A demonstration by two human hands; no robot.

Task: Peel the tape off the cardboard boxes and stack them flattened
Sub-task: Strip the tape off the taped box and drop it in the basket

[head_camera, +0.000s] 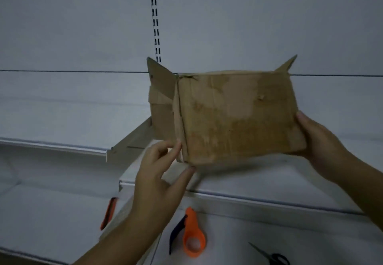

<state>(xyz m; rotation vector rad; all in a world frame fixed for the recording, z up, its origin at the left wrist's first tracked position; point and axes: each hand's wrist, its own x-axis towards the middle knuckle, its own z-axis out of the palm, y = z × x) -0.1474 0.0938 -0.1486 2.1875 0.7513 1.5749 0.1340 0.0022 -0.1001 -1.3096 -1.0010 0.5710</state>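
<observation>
White metal shelves (62, 146) ran across the scene, one on the far left and one lower and nearer below the box. On the near left, an orange-handled tool (108, 216) lay partly hidden behind the person's left forearm (too blurred to say what it was). The left hand (159, 173) reached up to the lower left corner of the cardboard box (234, 117), its fingers (176, 148) loosely spread and touching the corner edge, thumb just beneath it. The box was held up in the air above the nearer shelf, its worn brown face turned toward the camera, with flaps sticking up at its far left and far right top corners. Below it lay an orange tape dispenser (193, 235). The right hand (319, 142) gripped the box's right edge, thumb on the front face and fingers hidden behind. Black scissors (273, 257) lay at the near right.
</observation>
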